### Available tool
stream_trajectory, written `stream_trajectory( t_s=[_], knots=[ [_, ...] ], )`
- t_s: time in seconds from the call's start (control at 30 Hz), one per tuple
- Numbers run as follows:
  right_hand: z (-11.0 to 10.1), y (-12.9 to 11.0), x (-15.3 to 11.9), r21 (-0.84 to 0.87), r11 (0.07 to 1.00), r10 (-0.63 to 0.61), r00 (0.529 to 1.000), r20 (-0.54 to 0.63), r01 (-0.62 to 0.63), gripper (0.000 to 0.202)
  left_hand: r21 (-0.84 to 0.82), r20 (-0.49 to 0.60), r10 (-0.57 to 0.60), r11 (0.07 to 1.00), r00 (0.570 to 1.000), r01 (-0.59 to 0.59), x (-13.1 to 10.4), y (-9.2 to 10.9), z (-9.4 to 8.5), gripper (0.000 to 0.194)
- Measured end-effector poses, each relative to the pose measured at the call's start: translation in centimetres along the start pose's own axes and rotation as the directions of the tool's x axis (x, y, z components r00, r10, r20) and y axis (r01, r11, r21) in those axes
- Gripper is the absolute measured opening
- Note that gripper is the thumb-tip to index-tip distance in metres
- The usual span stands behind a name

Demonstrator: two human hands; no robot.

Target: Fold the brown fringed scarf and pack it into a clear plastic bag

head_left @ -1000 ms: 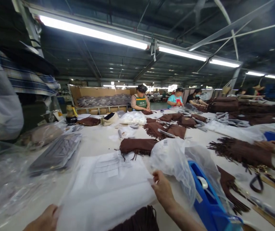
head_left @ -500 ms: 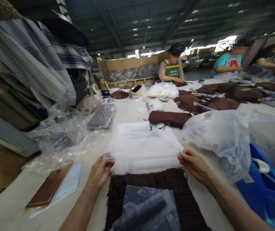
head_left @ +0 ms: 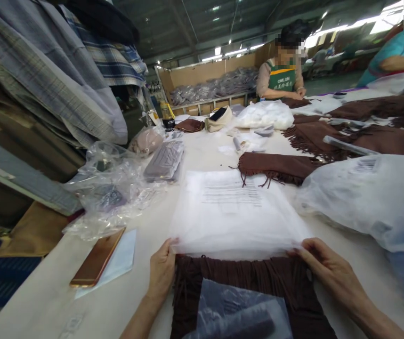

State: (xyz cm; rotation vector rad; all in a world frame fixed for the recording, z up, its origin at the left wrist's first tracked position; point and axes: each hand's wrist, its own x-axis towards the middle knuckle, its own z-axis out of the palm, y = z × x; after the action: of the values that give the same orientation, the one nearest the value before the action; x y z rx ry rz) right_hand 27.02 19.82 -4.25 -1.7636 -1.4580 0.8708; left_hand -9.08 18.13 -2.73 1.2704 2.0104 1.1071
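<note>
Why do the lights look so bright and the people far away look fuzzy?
In the head view, the ceiling lights glare white at the top right; the faces of the far workers are blurred out in blocks; the edges bend and stretch from the wide lens; the clear plastic bag held by the left hand and right hand looks sharp.

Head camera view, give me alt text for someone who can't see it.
Left hand and right hand each pinch a corner of a clear plastic bag above a brown fringed cloth on a white table. A phone lies left.
</note>
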Motion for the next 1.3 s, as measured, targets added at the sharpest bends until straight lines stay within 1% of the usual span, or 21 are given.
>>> stream_trajectory(
  t_s=[0.1, 0.2, 0.27, 0.33, 0.4, 0.47, 0.53, 0.6, 0.67, 0.77, 0.83, 0.9, 1.0, 1.07, 1.2, 1.3],
  knots=[
    [-0.3, 0.8, -0.1, -0.022, 0.999, 0.043, 0.999, -0.004, -0.043, 0.044, 0.151, 0.050, 0.026, 0.988, 0.998, -0.033, -0.3, 0.7, 0.1, 0.039],
    [-0.5, 1.6, -0.3, -0.047, 0.997, 0.054, 0.998, -0.016, -0.055, 0.046, 0.204, 0.093, 0.022, 0.978, 0.995, -0.041, -0.2, 0.9, -0.1, 0.038],
    [-0.6, 1.6, -0.6, -0.057, 0.996, 0.067, 0.997, -0.025, -0.068, 0.046, 0.189, 0.117, -0.026, 0.982, 0.993, 0.004, -0.3, 0.9, -0.4, 0.040],
    [-0.5, 1.0, -0.9, -0.049, 0.995, 0.090, 0.996, -0.028, -0.091, 0.045, 0.117, 0.140, -0.132, 0.986, 0.981, 0.116, -0.6, 0.9, -0.5, 0.042],
    [-0.3, 0.1, -1.2, -0.021, 0.994, 0.111, 0.993, -0.032, -0.112, 0.044, -0.014, 0.163, -0.258, 0.965, 0.952, 0.264, -1.0, 0.9, -0.6, 0.042],
    [-0.1, -0.8, -1.5, 0.044, 0.990, 0.135, 0.991, -0.022, -0.134, 0.043, -0.161, 0.205, -0.356, 0.907, 0.912, 0.390, -1.4, 1.1, -0.5, 0.042],
    [0.2, -1.6, -1.8, 0.145, 0.975, 0.171, 0.985, -0.003, -0.169, 0.042, -0.284, 0.251, -0.421, 0.829, 0.872, 0.482, -1.9, 1.4, -0.5, 0.040],
    [0.3, -2.1, -2.2, 0.246, 0.946, 0.215, 0.977, 0.004, -0.209, 0.042, -0.363, 0.287, -0.471, 0.753, 0.834, 0.550, -2.4, 1.6, -0.4, 0.038],
    [0.3, -2.2, -2.7, 0.306, 0.925, 0.242, 0.970, -0.011, -0.227, 0.040, -0.419, 0.299, -0.519, 0.682, 0.801, 0.599, -3.0, 1.6, -0.4, 0.039],
    [0.0, -1.5, -3.8, 0.329, 0.915, 0.251, 0.968, -0.015, -0.232, 0.037, -0.478, 0.273, -0.583, 0.608, 0.765, 0.634, -3.9, 1.4, -0.5, 0.047],
    [-0.3, -0.9, -4.6, 0.326, 0.912, 0.250, 0.968, 0.035, -0.248, 0.035, -0.477, 0.251, -0.622, 0.588, 0.742, 0.654, -4.5, 1.2, -0.7, 0.052],
    [-0.6, -0.6, -5.4, 0.309, 0.914, 0.246, 0.964, 0.099, -0.265, 0.034, -0.462, 0.247, -0.661, 0.563, 0.709, 0.686, -5.3, 0.9, -1.1, 0.057],
    [-1.2, -0.5, -6.5, 0.282, 0.911, 0.279, 0.954, 0.112, -0.300, 0.037, -0.432, 0.275, -0.694, 0.529, 0.665, 0.731, -6.8, 0.4, -1.8, 0.059],
    [-1.5, -0.6, -7.4, 0.277, 0.900, 0.320, 0.942, 0.102, -0.336, 0.039, -0.386, 0.277, -0.694, 0.553, 0.665, 0.738, -7.9, 0.0, -2.3, 0.057],
    [-2.0, 0.3, -9.6, 0.263, 0.884, 0.381, 0.921, 0.076, -0.387, 0.036, -0.244, 0.232, -0.659, 0.672, 0.715, 0.699, -9.9, -1.1, -3.1, 0.053],
    [-2.0, 1.3, -11.2, 0.295, 0.854, 0.432, 0.900, 0.057, -0.428, 0.035, -0.147, 0.225, -0.645, 0.718, 0.730, 0.680, -10.8, -1.9, -3.7, 0.050]
  ],
)
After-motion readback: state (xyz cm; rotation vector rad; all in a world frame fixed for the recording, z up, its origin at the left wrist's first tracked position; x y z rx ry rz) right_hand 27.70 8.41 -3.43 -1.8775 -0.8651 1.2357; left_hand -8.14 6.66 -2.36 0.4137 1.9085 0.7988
